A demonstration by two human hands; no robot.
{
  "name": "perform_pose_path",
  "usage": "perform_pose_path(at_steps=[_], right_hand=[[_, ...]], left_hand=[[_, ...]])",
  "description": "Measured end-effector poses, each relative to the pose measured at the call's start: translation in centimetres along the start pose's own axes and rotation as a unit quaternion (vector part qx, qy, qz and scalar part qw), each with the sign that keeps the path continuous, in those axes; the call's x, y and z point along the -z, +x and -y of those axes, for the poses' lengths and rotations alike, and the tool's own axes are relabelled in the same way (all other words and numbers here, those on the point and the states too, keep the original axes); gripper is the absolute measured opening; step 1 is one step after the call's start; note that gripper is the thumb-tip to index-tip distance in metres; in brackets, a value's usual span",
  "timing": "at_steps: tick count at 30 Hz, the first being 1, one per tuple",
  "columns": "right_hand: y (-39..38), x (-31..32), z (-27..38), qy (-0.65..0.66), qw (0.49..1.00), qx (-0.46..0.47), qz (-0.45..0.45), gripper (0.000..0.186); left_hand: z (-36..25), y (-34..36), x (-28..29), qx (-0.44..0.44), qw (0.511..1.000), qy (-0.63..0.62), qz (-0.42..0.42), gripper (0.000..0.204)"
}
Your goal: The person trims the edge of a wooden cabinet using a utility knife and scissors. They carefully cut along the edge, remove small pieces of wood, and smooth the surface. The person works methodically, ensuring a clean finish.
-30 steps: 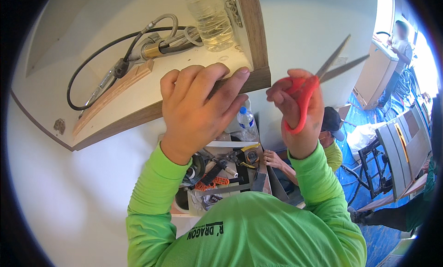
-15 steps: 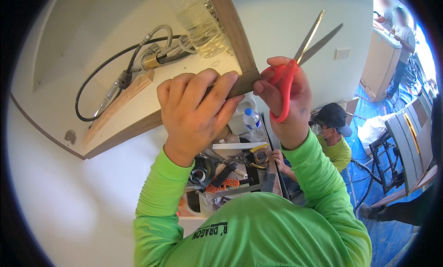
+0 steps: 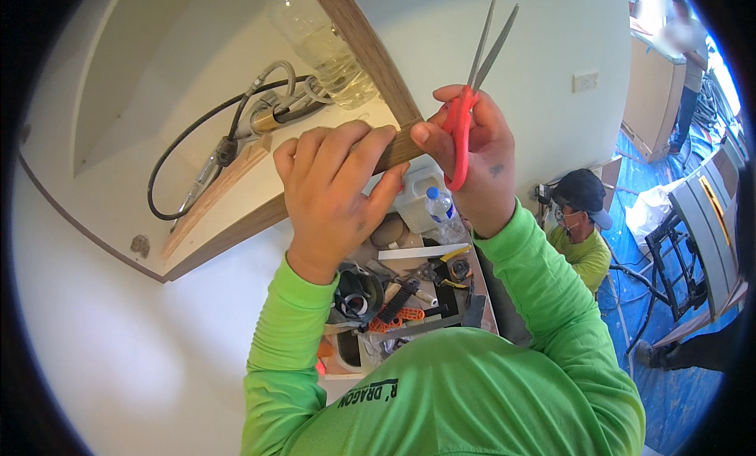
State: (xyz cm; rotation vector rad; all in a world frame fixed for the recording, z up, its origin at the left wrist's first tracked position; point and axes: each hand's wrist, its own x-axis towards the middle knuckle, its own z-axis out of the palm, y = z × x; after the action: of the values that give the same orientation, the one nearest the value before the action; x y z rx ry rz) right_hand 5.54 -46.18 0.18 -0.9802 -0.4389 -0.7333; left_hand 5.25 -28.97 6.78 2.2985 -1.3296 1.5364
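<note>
My left hand [image 3: 335, 192] is closed over the wood-grain edge strip [image 3: 400, 150] at the front of the white cabinet [image 3: 87, 196], its fingers curled over the top and the thumb below. Red-handled scissors [image 3: 465, 113] are in my right hand [image 3: 484, 168], with the blades pointing up and slightly apart. The thumb of that hand presses on the strip, close to the corner where it meets another wood-grain edge [image 3: 366, 50]. What lies behind my fingers is hidden.
Inside the cabinet are a looped black hose [image 3: 169, 161], a wood batten [image 3: 216, 188] and a clear bottle [image 3: 339, 62]. Below, a cluttered surface carries tools and a blue-capped water bottle [image 3: 442, 212]. A person in a dark cap [image 3: 581, 196] crouches at the right, near blue floor sheeting [image 3: 661, 401].
The scissors have turned more upright, and their blades are closer together. My view has shifted slightly. Both hands stay at the strip's corner.
</note>
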Motion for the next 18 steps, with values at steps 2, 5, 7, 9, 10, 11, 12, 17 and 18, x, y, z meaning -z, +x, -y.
perform_pose_path(at_steps=[2, 5, 7, 9, 10, 11, 12, 17, 18], right_hand=[[0.1, 0.3, 0.1, -0.008, 1.0, -0.005, 0.0, 0.047], [0.3, 0.7, 0.7, -0.017, 1.0, -0.025, 0.005, 0.049], [0.5, 0.8, 0.9, -0.008, 0.999, -0.043, 0.013, 0.049], [0.3, 0.8, 0.7, 0.015, 0.998, -0.064, 0.023, 0.049], [0.2, 1.0, 0.6, 0.012, 0.997, -0.07, 0.019, 0.049], [0.1, 1.3, 0.7, 0.004, 0.997, -0.075, 0.016, 0.049], [-0.2, 1.7, 0.6, -0.003, 0.997, -0.08, 0.014, 0.049], [-7.1, 5.7, -2.8, 0.096, 0.98, -0.174, -0.004, 0.04], [-9.7, 6.9, -4.1, 0.051, 0.975, -0.218, 0.009, 0.038]], left_hand=[[-0.5, 1.8, 1.2, 0.008, 0.998, -0.042, 0.043, 0.035], [0.8, 2.8, 0.7, 0.007, 0.996, -0.087, 0.03, 0.023], [1.0, 2.9, 0.1, 0.049, 0.989, -0.135, 0.041, 0.018], [1.2, 3.0, 0.0, 0.081, 0.981, -0.168, 0.055, 0.018], [1.4, 3.2, 0.2, 0.091, 0.978, -0.177, 0.063, 0.019], [1.4, 3.2, 0.2, 0.102, 0.974, -0.188, 0.068, 0.02], [1.4, 3.2, 0.2, 0.101, 0.976, -0.184, 0.063, 0.021], [0.8, 2.8, -0.3, 0.095, 0.985, -0.142, -0.003, 0.021], [0.7, 2.8, -0.5, 0.089, 0.988, -0.126, -0.008, 0.021]])
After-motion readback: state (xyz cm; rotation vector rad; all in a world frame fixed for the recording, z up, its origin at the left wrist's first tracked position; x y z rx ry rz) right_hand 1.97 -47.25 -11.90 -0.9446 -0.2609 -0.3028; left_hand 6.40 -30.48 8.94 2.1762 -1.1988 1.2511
